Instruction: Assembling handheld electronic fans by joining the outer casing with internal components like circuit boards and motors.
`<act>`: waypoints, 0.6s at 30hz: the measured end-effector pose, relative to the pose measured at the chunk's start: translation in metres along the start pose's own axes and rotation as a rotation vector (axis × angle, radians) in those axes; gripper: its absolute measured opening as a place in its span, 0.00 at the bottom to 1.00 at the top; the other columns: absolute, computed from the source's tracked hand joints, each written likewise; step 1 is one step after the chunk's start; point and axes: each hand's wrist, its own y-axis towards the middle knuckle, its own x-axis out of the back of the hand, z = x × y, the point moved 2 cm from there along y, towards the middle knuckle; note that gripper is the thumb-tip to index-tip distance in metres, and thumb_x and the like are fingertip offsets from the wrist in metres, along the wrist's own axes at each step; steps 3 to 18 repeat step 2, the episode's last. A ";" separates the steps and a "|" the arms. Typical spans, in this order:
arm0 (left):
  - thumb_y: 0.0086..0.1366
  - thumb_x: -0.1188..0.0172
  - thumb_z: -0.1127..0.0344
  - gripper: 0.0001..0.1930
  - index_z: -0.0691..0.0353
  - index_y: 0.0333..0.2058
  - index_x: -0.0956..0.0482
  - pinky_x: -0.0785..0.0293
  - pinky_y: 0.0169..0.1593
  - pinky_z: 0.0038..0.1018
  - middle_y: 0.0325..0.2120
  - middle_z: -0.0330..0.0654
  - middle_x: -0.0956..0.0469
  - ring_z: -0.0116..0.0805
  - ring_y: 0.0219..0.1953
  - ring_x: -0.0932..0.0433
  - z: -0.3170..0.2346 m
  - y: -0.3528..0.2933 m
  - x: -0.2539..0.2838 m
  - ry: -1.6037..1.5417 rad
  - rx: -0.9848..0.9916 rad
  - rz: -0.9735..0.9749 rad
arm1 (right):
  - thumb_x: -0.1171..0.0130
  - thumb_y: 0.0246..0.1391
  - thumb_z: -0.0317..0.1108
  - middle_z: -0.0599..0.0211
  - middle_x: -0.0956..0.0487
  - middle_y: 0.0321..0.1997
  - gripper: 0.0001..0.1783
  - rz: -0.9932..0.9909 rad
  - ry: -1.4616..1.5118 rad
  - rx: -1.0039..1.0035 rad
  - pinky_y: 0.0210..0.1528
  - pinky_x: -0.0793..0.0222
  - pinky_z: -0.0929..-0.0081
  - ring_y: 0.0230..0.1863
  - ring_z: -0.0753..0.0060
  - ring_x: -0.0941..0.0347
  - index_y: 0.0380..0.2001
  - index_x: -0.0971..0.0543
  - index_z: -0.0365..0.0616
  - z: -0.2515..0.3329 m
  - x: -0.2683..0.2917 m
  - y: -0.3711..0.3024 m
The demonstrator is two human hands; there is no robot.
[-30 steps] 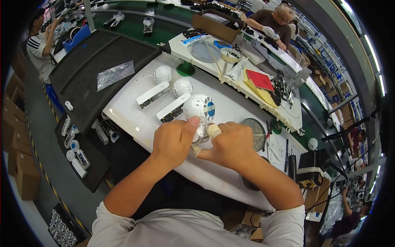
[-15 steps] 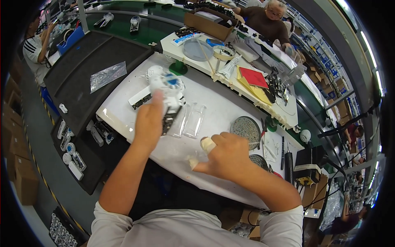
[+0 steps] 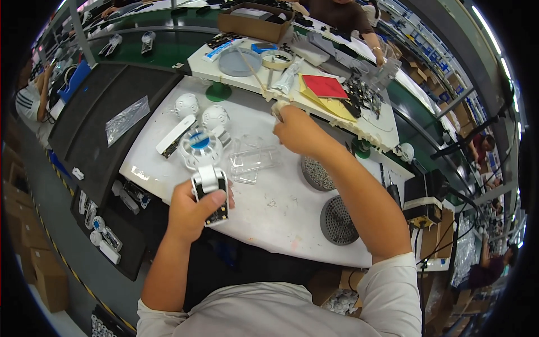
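Held in my left hand point(image 3: 193, 210) is a white handheld fan point(image 3: 211, 188), with its round vented head and blue centre pointing away from me. My thumb presses on its handle, where a dark circuit board lies exposed. My right hand point(image 3: 300, 130), tape round its fingers, is at the front edge of the raised white shelf point(image 3: 247, 80). Its fingers are curled, and whatever they hold is hidden. Clear plastic shells point(image 3: 255, 160) lie between the hands. Beyond the fan are white round parts point(image 3: 187, 105) and a white handle piece point(image 3: 176, 136).
Two round dishes of small metal parts, one grey point(image 3: 339, 220), sit under my right forearm. A black foam tray point(image 3: 84, 132) with a clear bag point(image 3: 127, 120) lies to the left. On the shelf are a tape roll point(image 3: 277, 59), a red card point(image 3: 324, 86) and a cardboard box point(image 3: 252, 25).
My left hand has brought the fan down and closer to me. My right hand has gone from above the near part of the table up to the shelf edge. The view has shifted.
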 end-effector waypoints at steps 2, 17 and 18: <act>0.54 0.32 0.43 0.33 0.71 0.44 0.25 0.20 0.40 0.35 0.32 0.48 0.21 0.39 0.31 0.19 0.012 -0.004 -0.012 -0.017 0.049 0.122 | 0.39 0.51 0.41 0.41 0.29 0.60 0.33 0.006 0.340 -0.099 0.53 0.29 0.51 0.48 0.44 0.23 0.57 0.33 0.38 -0.023 -0.015 0.012; 0.54 0.32 0.43 0.33 0.71 0.44 0.25 0.20 0.40 0.35 0.32 0.48 0.21 0.39 0.31 0.19 0.012 -0.004 -0.012 -0.017 0.049 0.122 | 0.39 0.51 0.41 0.41 0.29 0.60 0.33 0.006 0.340 -0.099 0.53 0.29 0.51 0.48 0.44 0.23 0.57 0.33 0.38 -0.023 -0.015 0.012; 0.54 0.32 0.43 0.33 0.71 0.44 0.25 0.20 0.40 0.35 0.32 0.48 0.21 0.39 0.31 0.19 0.012 -0.004 -0.012 -0.017 0.049 0.122 | 0.39 0.51 0.41 0.41 0.29 0.60 0.33 0.006 0.340 -0.099 0.53 0.29 0.51 0.48 0.44 0.23 0.57 0.33 0.38 -0.023 -0.015 0.012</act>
